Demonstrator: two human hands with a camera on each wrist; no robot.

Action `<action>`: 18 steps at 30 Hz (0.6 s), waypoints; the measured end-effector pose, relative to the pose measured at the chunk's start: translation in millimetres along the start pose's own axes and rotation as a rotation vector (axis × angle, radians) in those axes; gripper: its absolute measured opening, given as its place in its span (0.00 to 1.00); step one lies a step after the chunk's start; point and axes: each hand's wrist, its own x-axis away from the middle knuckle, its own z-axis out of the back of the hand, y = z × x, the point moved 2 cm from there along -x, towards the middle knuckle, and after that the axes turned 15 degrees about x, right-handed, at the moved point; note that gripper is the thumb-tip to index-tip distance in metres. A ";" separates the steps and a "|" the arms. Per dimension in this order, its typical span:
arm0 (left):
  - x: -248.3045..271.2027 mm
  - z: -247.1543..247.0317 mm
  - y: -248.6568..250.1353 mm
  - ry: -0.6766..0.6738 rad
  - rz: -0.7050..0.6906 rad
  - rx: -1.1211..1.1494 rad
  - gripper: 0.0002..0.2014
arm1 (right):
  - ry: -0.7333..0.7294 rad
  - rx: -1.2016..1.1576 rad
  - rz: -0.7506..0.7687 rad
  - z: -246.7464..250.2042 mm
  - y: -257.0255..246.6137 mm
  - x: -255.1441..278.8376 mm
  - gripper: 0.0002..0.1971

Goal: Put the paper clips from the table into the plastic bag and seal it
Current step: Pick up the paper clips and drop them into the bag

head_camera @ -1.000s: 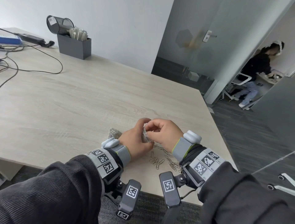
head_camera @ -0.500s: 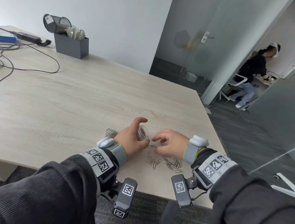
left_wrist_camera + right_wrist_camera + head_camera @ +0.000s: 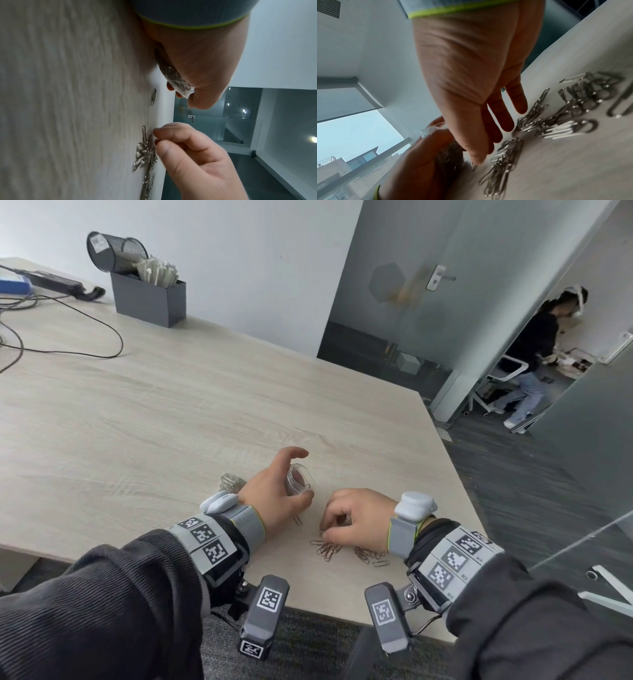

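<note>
Here left hand (image 3: 274,494) grips plastic bag (image 3: 298,481), mostly hidden; right hand (image 3: 359,518) pinches paper clips (image 3: 329,549).

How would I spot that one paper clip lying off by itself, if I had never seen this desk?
Start at the near edge of the pale wooden table, where both hands work. Just below the left hand, which holds the small clear plastic bag, lies a single silver wire paper clip. It lies alone, apart from the heap of silver paper clips beneath the right hand.
</note>
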 end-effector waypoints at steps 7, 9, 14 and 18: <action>-0.5 0.8 -0.8 0.016 0.001 0.013 0.28 | -0.018 0.058 0.210 -5.7 -17.6 -11.0 0.23; -0.2 0.4 -0.6 0.019 -0.003 0.009 0.28 | -0.073 0.107 0.223 -7.8 -18.9 -10.1 0.26; -0.6 0.8 -1.8 0.008 0.004 0.002 0.28 | -0.083 0.201 0.088 -5.6 -0.3 -1.6 0.24; -0.5 1.0 -1.0 -0.008 0.012 -0.006 0.28 | -0.076 0.194 0.049 -7.2 12.0 5.6 0.24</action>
